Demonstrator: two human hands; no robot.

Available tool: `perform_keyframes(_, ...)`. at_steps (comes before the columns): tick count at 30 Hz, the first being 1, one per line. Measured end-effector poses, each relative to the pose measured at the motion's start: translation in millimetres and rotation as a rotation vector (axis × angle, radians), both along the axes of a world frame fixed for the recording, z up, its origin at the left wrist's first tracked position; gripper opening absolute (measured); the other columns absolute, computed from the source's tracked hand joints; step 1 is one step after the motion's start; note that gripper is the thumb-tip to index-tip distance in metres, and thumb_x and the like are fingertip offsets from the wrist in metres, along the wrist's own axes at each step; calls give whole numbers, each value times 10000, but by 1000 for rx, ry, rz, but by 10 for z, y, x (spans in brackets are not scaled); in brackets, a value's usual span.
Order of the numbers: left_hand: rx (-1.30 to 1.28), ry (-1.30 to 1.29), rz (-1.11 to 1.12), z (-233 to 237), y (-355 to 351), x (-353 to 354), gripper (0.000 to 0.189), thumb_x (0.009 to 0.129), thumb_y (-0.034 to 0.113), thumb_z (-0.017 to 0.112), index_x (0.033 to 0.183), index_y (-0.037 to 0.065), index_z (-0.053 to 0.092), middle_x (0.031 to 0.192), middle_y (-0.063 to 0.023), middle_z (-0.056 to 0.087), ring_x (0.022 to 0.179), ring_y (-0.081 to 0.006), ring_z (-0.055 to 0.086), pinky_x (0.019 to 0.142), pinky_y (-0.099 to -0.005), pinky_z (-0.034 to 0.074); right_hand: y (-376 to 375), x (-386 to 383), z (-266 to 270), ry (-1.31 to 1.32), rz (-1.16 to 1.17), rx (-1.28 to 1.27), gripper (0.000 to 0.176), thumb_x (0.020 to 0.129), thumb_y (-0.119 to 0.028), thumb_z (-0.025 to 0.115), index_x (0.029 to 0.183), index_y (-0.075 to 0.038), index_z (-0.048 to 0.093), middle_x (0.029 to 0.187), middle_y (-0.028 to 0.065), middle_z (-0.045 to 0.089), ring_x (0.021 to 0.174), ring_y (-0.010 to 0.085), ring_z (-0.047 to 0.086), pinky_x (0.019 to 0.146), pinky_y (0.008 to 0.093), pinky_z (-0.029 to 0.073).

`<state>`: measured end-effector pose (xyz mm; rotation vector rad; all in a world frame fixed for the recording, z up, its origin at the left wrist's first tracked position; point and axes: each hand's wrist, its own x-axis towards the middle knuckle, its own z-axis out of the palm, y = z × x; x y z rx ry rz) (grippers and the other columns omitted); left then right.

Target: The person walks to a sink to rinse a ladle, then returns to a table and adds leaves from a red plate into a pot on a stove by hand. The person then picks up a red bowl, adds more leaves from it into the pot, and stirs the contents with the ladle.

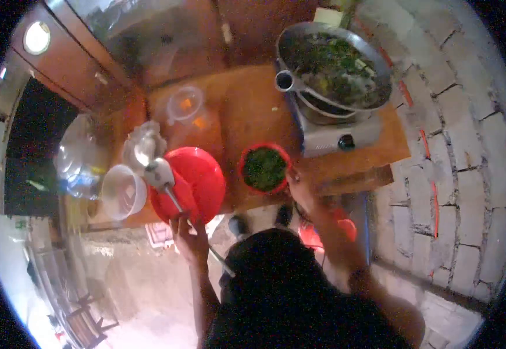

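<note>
My left hand [190,235] is closed around the handle of a metal ladle [159,173]. The ladle's head hangs over the left side of a red plastic basin [209,174], and its long handle slants down toward my body. With my right hand [300,189] I grip the right rim of a small red bowl [242,168]; some of those fingers are hidden. Finely cut greens [264,168] fill the bowl. Behind it to the right, a large wok [384,87] holds leafy greens and other food, its hollow handle [284,80] pointing left.
The wok sits on a portable gas stove [334,138] on the wooden table [253,104]. A white tub [124,193], a crumpled pale plastic bag [144,142] and a clear container [184,103] stand at the left. A brick wall [456,151] rises on the right.
</note>
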<state>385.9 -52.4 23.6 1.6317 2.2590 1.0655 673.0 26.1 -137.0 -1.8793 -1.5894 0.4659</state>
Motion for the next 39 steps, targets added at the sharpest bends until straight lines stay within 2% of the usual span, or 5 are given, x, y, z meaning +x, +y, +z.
perform_keyframes(8, 59, -131, -313, 170, 219, 364, 107, 807, 56, 602, 886, 0, 647, 772, -153, 599, 641, -218, 591, 527, -289, 461, -3, 2, 274, 29, 7, 119, 253, 929, -250, 518, 1033, -34, 598, 665, 47, 580, 465, 125, 549, 420, 291, 446)
perform_keyframes(13, -63, -838, -363, 128, 438, 499, 316, 903, 143, 546, 1190, 10, 541, 1059, -106, 593, 917, -180, 567, 773, -318, 452, -114, -74, 1481, 804, -171, -307, 224, 934, -207, 509, 1049, -28, 580, 652, 26, 548, 450, 107, 529, 395, 263, 429)
perform_keyframes(19, -387, -1941, -676, 348, 584, 760, 590, 933, 386, 467, 1393, 64, 285, 1366, -114, 410, 1227, -265, 437, 980, -411, 408, -277, -82, 2082, 561, -27, -153, 218, 928, -201, 516, 953, -5, 608, 610, 18, 561, 456, 95, 527, 390, 257, 416)
perform_keyframes(33, -420, -1953, -680, 422, 486, 535, 570, 833, 351, 573, 1298, 52, 432, 1289, -87, 510, 1172, -256, 493, 952, -467, 434, -536, -228, 2879, 122, -10, -223, 226, 882, -216, 596, 962, -12, 651, 703, 50, 616, 645, 98, 582, 584, 285, 458)
perform_keyframes(39, -458, -1956, -722, 400, 432, 502, 583, 823, 343, 579, 1291, 26, 432, 1278, -96, 517, 1166, -249, 495, 978, -419, 398, -481, -378, 3379, -244, 413, 80, 311, 803, -201, 665, 1074, -51, 632, 874, 105, 640, 791, 226, 623, 700, 325, 486)
